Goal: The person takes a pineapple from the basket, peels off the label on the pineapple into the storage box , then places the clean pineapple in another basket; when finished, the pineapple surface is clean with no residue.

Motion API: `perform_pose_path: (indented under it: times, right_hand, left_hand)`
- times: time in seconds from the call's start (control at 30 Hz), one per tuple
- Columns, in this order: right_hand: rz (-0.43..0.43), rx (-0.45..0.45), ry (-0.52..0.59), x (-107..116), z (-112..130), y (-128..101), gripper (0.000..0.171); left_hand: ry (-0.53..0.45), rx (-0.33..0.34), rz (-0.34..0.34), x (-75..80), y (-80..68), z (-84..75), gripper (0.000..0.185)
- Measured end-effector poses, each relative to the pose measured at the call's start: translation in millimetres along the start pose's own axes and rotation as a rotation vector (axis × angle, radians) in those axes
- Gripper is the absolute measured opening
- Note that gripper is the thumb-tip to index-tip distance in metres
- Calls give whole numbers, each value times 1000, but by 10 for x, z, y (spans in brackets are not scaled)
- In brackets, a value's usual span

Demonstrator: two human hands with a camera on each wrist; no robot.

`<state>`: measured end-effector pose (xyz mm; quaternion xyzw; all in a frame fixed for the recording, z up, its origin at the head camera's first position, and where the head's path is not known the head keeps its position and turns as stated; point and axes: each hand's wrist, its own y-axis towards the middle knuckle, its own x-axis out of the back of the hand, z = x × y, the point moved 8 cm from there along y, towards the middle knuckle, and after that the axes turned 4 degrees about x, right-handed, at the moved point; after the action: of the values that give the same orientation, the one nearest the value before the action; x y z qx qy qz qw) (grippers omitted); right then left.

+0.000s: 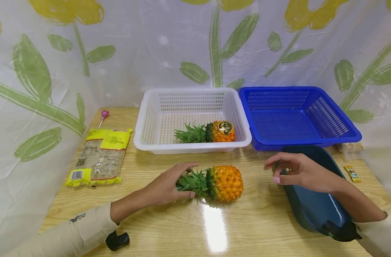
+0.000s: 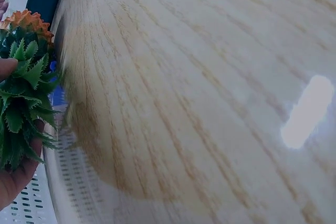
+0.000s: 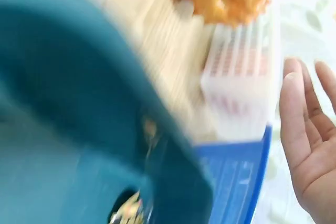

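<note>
A toy-like pineapple point(image 1: 227, 183) with a bumpy orange body and green crown lies sideways at the middle of the table. My left hand point(image 1: 168, 184) grips it by the leafy crown point(image 2: 26, 103), thumb on the near side and fingers on the far side. The right hand point(image 1: 299, 171) hovers empty over the dark teal tub point(image 1: 320, 205), its fingers loosely bent. Inside that tub, a small dark and yellow item point(image 3: 127, 211) shows in the right wrist view. A second pineapple point(image 1: 218, 134), bearing a round black label, lies in the white basket point(image 1: 192, 147).
A blue basket point(image 1: 306, 141) stands beside the white one at the back. On the left are a yellow-and-clear packet point(image 1: 102, 157) and a pink lollipop point(image 1: 104, 115). A small yellow sachet point(image 1: 352, 174) lies far right, and a black object point(image 1: 117, 241) sits by the left sleeve.
</note>
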<state>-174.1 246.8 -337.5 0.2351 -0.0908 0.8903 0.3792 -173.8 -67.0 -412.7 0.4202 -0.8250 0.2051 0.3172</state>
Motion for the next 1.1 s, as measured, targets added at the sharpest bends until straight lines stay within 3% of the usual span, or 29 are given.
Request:
perform_pose_path:
  times: [0.23,0.43,0.6,0.87,1.1]
  right_hand:
    - [-32,34,52,-188,105,219,34]
    - [-136,-23,27,-300,130,393,34]
    - [-169,-51,-7,-418,122,530,37]
    - [-134,-71,-14,-589,76,676,46]
    - [-40,-144,-58,-732,-18,773,73]
  left_hand:
    - [-4,-20,-5,-7,-5,-4,85]
    - [-3,-33,-13,-4,-7,-7,85]
    - [-3,-32,-20,-3,-6,-3,85]
    - [3,-48,-34,-3,-1,-3,83]
    - [1,-42,-38,10,-19,3,83]
